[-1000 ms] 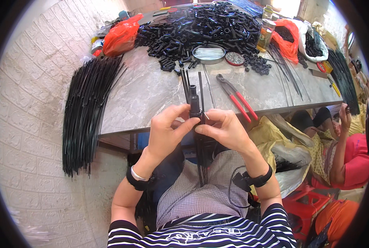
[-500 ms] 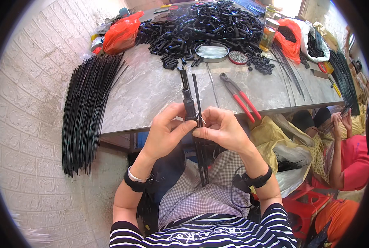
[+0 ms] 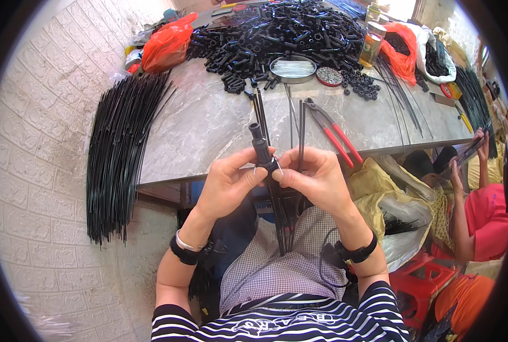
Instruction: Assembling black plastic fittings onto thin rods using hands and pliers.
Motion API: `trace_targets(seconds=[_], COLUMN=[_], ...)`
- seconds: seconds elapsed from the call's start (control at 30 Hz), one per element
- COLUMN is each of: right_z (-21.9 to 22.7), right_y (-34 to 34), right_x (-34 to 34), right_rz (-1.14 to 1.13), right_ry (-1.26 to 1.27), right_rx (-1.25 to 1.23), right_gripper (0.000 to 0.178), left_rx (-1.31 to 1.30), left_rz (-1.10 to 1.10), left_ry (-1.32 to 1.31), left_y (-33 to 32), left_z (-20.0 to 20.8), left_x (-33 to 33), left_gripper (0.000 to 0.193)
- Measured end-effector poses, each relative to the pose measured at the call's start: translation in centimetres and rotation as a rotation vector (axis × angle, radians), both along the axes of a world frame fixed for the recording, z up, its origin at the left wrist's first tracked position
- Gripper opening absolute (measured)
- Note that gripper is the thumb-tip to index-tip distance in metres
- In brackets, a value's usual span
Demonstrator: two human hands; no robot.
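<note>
My left hand [image 3: 231, 182] pinches a stepped black tube [image 3: 259, 142] between thumb and fingers, tilted slightly to the left above my lap. Several thin black rods [image 3: 279, 222] run past the tube's lower end, down to my checked apron and up over the table edge. A short pale wire [image 3: 279, 167] sticks out at the tube's base, where the thumb and finger of my right hand [image 3: 315, 179] grip it. Two or so more black rods [image 3: 301, 131] pass upright behind the right fingers. Cutters with red handles [image 3: 339, 139] lie on the table beyond that hand.
A heap of black tubes [image 3: 288, 34] covers the table's back. Before it stand a round tin of pale wires [image 3: 293, 80] and a red tin of small grey pieces [image 3: 328, 84]. A rod bundle [image 3: 120, 171] overhangs the left edge. At right, a co-worker's hand [image 3: 457, 178] holds dark rods.
The rods have spread apart, with some now upright behind my right fingers. The pale wire's ends show more clearly at the tube's base. The co-worker's hands have shifted.
</note>
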State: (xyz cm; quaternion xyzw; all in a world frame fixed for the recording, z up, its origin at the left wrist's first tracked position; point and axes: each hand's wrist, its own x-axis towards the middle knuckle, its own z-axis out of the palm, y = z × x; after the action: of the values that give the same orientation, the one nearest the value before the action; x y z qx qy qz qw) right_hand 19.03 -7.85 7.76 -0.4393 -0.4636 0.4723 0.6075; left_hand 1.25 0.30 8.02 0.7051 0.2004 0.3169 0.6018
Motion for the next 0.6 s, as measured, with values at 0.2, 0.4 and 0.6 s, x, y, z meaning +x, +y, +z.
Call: trace_targets(seconds=[0.2, 0.4, 0.6], right_z=[-0.2, -0.6, -0.3], right_y=[-0.4, -0.6, -0.5], right_x=[-0.5, -0.4, -0.6], right_rz=[-0.117, -0.158, -0.171], right_ry=[-0.081, -0.120, -0.101], right_rx=[0.040, 0.071, 0.078], right_gripper=[0.012, 0.010, 0.010], left_rx=[-0.038, -0.062, -0.066], left_rz=[0.034, 0.041, 0.081], left_ry=[-0.084, -0.093, -0.089], left_y=[-0.7, -0.7, -1.1], left_z=[-0.5, -0.8, -0.9], left_x=[0.5, 0.7, 0.9], left_gripper=[0.034, 0.037, 0.037])
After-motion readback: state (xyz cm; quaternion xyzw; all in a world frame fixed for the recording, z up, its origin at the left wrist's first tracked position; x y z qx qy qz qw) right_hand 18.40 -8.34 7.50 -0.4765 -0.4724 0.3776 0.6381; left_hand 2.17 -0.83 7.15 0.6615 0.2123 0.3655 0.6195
